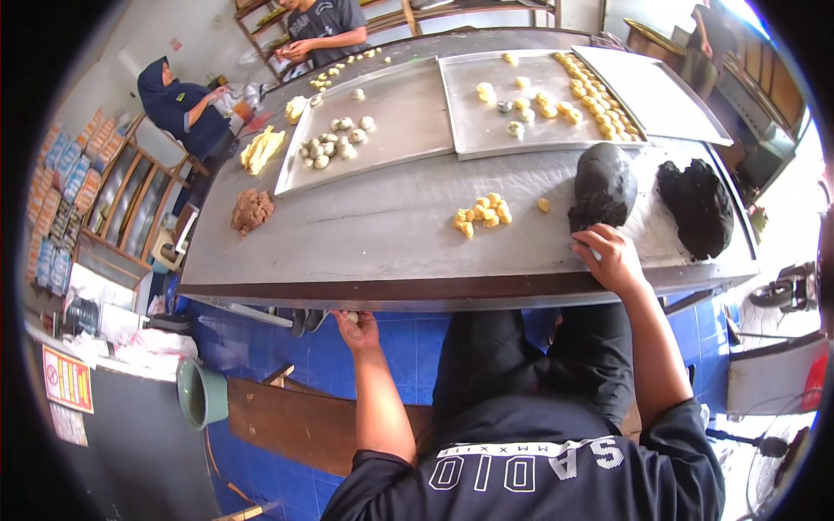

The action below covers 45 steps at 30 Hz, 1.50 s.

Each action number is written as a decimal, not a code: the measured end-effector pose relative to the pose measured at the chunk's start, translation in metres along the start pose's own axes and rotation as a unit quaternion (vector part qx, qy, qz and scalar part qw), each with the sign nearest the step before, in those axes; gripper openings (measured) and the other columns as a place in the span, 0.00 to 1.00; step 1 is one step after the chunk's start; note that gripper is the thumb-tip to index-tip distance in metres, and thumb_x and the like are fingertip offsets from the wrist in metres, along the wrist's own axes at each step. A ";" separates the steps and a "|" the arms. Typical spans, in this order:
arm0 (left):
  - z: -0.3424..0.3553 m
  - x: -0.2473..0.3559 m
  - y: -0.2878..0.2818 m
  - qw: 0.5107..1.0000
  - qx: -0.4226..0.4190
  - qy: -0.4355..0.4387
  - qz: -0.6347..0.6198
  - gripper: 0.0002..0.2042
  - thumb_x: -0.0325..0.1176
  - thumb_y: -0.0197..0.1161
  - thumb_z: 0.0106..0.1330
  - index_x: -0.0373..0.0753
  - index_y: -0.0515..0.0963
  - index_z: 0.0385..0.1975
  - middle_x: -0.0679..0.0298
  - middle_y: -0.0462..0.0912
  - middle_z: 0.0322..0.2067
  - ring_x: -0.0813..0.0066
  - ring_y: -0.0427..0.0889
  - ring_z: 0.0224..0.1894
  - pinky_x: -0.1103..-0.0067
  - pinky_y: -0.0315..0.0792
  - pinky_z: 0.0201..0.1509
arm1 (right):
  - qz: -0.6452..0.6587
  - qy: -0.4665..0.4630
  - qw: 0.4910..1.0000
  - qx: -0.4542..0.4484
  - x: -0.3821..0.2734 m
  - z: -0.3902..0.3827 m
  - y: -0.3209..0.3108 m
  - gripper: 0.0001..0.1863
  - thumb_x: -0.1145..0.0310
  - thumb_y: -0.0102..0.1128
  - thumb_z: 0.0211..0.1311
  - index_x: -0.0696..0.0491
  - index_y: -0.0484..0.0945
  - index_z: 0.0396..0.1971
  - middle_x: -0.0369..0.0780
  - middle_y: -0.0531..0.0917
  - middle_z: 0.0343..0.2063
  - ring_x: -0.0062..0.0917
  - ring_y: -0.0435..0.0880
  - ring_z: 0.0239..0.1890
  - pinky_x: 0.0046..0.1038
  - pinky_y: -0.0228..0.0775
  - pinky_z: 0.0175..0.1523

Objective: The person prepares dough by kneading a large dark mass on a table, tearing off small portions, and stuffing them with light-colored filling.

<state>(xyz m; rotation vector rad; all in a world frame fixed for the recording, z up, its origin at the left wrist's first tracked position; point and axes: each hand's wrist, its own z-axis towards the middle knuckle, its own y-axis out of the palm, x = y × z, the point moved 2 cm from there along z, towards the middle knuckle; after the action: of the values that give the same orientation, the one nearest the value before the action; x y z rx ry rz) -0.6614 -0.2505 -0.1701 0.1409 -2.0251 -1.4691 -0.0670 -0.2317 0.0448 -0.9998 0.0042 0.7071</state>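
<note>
My right hand is at the front of the table, its fingers pinched together at the torn lower edge of a smooth black dough mound. Just below the table's front edge, my left hand is palm up, its fingers curled around a small pale lump, partly hidden. Right of the mound lies a rougher black dough mass. A heap of yellow dough pieces sits left of my right hand, with one loose yellow piece between heap and mound.
On the metal table are a left tray with greyish balls and a right tray with yellow balls. Brown dough and yellow strips lie at left. Two people work beyond; another stands far right. A wooden bench is below.
</note>
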 end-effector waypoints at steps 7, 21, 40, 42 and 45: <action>-0.033 -0.049 0.053 0.996 0.088 -0.011 0.029 0.12 0.48 0.68 0.83 0.47 0.86 0.44 0.78 0.83 0.28 0.80 0.84 0.35 0.72 0.88 0.57 | -0.008 0.022 0.997 -0.076 0.019 -0.022 -0.014 0.14 0.61 0.73 0.73 0.54 0.84 0.30 0.45 0.87 0.28 0.46 0.89 0.35 0.46 0.81 0.41; -0.033 -0.017 0.031 0.999 0.013 -0.020 -0.028 0.10 0.45 0.69 0.83 0.47 0.84 0.42 0.77 0.82 0.27 0.81 0.86 0.34 0.73 0.89 0.49 | 0.011 0.010 0.996 -0.086 0.003 -0.012 -0.013 0.17 0.60 0.79 0.69 0.54 0.83 0.27 0.44 0.82 0.24 0.45 0.86 0.30 0.45 0.77 0.37; -0.168 -0.113 0.242 0.770 -0.420 -0.125 0.464 0.20 0.48 0.67 0.85 0.41 0.74 0.34 0.63 0.78 0.33 0.87 0.67 0.24 0.85 0.62 0.26 | -0.135 -0.035 0.990 -0.020 -0.018 0.026 -0.007 0.11 0.70 0.67 0.60 0.56 0.89 0.41 0.42 0.85 0.46 0.36 0.85 0.49 0.37 0.85 0.56; -0.165 -0.169 0.259 0.756 -0.430 -0.113 0.481 0.21 0.47 0.62 0.89 0.39 0.76 0.33 0.65 0.79 0.30 0.87 0.66 0.23 0.85 0.60 0.27 | -0.315 -0.054 0.942 -0.106 -0.001 0.027 0.026 0.10 0.67 0.68 0.59 0.56 0.88 0.38 0.43 0.86 0.41 0.33 0.85 0.45 0.34 0.85 0.53; -0.162 -0.219 0.272 0.774 -0.396 -0.161 0.466 0.26 0.51 0.50 0.93 0.39 0.79 0.34 0.68 0.79 0.28 0.89 0.64 0.22 0.83 0.57 0.26 | -0.312 0.006 0.943 -0.111 0.003 0.018 0.044 0.11 0.70 0.68 0.58 0.56 0.84 0.41 0.41 0.83 0.39 0.32 0.85 0.48 0.30 0.85 0.56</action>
<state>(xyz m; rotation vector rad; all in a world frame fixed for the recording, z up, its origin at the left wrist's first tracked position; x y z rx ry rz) -0.3267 -0.1877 0.0094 -1.3415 -1.1368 -1.5132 -0.0940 -0.2013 0.0196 -1.1396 -0.3763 0.1170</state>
